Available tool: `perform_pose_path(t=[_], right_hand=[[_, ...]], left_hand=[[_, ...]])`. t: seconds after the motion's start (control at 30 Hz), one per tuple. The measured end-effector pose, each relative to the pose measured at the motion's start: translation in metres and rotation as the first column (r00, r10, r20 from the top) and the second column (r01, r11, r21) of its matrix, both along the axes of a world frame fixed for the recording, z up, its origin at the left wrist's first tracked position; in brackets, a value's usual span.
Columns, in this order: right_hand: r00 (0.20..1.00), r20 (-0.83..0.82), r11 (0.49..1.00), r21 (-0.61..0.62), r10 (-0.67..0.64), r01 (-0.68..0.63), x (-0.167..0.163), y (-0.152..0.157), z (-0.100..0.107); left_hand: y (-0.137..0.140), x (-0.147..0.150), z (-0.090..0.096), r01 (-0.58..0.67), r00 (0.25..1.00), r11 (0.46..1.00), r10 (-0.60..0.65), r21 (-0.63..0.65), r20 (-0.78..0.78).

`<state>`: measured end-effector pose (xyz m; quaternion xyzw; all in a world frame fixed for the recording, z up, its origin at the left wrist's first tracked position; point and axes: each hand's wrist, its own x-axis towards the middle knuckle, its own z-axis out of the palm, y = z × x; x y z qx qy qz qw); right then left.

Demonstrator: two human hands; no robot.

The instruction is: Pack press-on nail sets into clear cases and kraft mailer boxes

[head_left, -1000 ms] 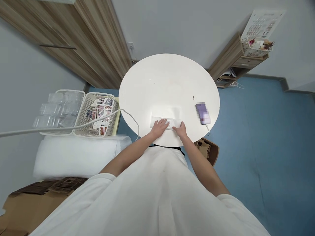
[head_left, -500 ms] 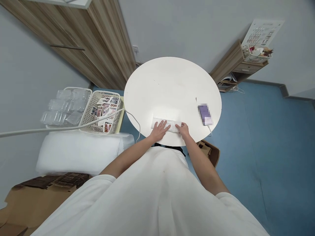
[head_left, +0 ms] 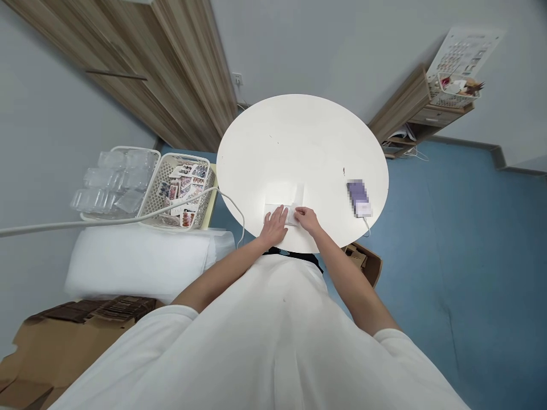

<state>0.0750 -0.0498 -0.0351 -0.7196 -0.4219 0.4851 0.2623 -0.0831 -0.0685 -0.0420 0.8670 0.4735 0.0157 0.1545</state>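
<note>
Near the front edge of the round white table (head_left: 256, 142) lies a thin white wrapping sheet (head_left: 298, 195), folded into a flat strip. Its right end is turned back, so a flap points away from me. My left hand (head_left: 274, 228) presses on the strip with its fingers spread flat. Just to the right, my right hand (head_left: 306, 218) pinches the sheet at the fold, thumb and fingers together. Whether anything lies inside the folded sheet I cannot tell.
A phone (head_left: 358, 193), blurred, lies at the table's right with a white cable. On the left stand a basket of nail sets (head_left: 147, 208) and clear plastic boxes (head_left: 106, 177). A white cable (head_left: 183, 202) crosses there, above a white roll (head_left: 137, 259) and cardboard (head_left: 64, 353).
The strip's right end has been folded over, and a flap now sticks up away from me. My right hand has moved left, closer to my left hand, which stays on the strip.
</note>
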Motion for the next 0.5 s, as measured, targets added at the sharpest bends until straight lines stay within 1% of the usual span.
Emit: perform_pose_path(t=[0.07,0.13,0.2,0.23,0.27,0.33,0.43,0.47,0.5], right_hand=[[0.996,0.05,0.998,0.001,0.069,-0.069,0.002,0.001,0.0],[0.992,0.058,0.993,0.003,0.115,-0.115,0.005,-0.001,0.001],[0.98,0.113,0.986,0.029,0.161,-0.165,0.009,-0.005,0.002],[0.965,0.173,0.977,0.05,0.196,-0.207,0.011,-0.007,0.003],[0.939,0.247,0.963,0.066,0.238,-0.262,0.013,-0.01,0.004],[0.856,0.391,0.918,0.064,0.338,-0.391,0.015,-0.013,0.006],[0.722,0.506,0.841,-0.011,0.472,-0.542,0.009,-0.013,0.009],[0.687,0.531,0.823,-0.036,0.496,-0.567,0.006,-0.012,0.009],[0.662,0.549,0.813,-0.056,0.51,-0.58,0.003,-0.011,0.01]], left_hand=[[-0.002,-0.001,0.004,0.055,0.998,0.998,-0.056,0.025,0.027],[-0.003,-0.001,0.006,0.125,0.992,0.992,-0.125,0.02,0.034],[-0.003,-0.002,0.007,0.14,0.99,0.99,-0.14,-0.014,0.024],[-0.003,-0.003,0.007,0.133,0.991,0.991,-0.133,-0.032,0.018],[-0.002,-0.004,0.006,0.128,0.992,0.991,-0.127,-0.045,0.015],[-0.002,-0.008,0.005,0.134,0.991,0.989,-0.133,-0.057,0.024],[-0.002,-0.013,0.004,0.136,0.99,0.989,-0.133,-0.061,0.052],[-0.003,-0.015,0.003,0.1,0.993,0.993,-0.095,-0.066,0.063],[-0.004,-0.017,0.003,0.024,0.997,0.997,-0.018,-0.08,0.074]])
